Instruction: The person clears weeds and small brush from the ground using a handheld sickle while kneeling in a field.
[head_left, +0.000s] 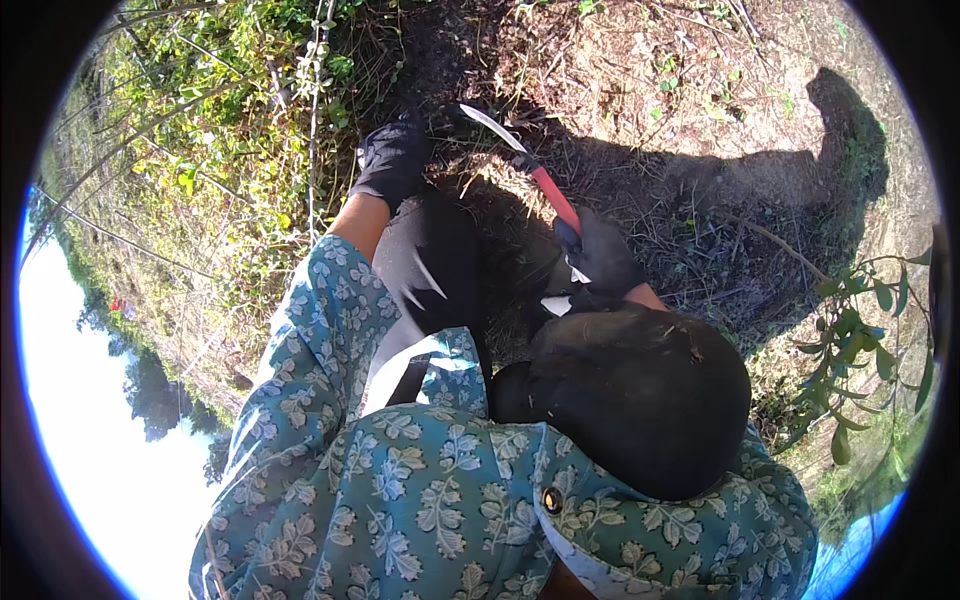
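Note:
My right hand (604, 255), in a dark glove, grips the red handle (556, 199) of a sickle. Its curved metal blade (495, 129) points away from me and bends to the left, a little above littered soil. My left hand (391, 159), gloved too, is low at the edge of a patch of green weeds (247, 150). Its fingers blend into dark shade, so whether they hold anything is hidden. Between the hands lies shaded ground with dry stalks (480, 176). The blade tip is to the right of my left hand, apart from it.
My bent knee (637, 397) in dark cloth rises close in front, and my other leg (431, 262) extends beside the left forearm. A thin pale stem (315, 127) stands left of that hand. A leafy branch (855, 345) hangs at right. Dry cut grass (720, 67) covers sunlit ground ahead.

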